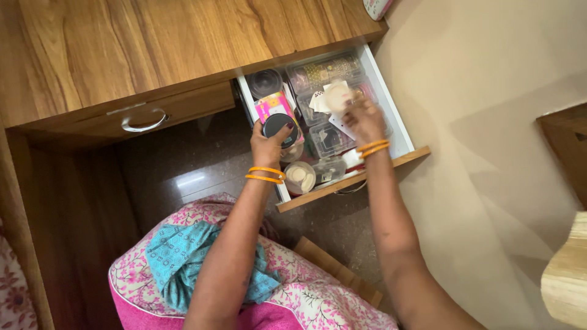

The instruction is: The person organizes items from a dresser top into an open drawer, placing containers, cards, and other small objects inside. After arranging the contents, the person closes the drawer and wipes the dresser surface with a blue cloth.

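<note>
My left hand [267,145] grips a round black-lidded jar [279,126] over the left side of an open white drawer [398,137]. My right hand [364,119] is closed on a small pale round thing [338,98] above the drawer's middle; it is blurred. Both wrists wear orange bangles. In the drawer lie a pink box [274,105], clear plastic boxes [327,139], a round clear container [266,82] and a small open tub [299,177].
A wooden desk top [153,43] spans the upper left, with a shut drawer and its metal handle [143,122] below. Dark glossy floor lies under the desk. A pink floral cushion with a teal cloth [177,256] sits on my lap. A beige wall is at right.
</note>
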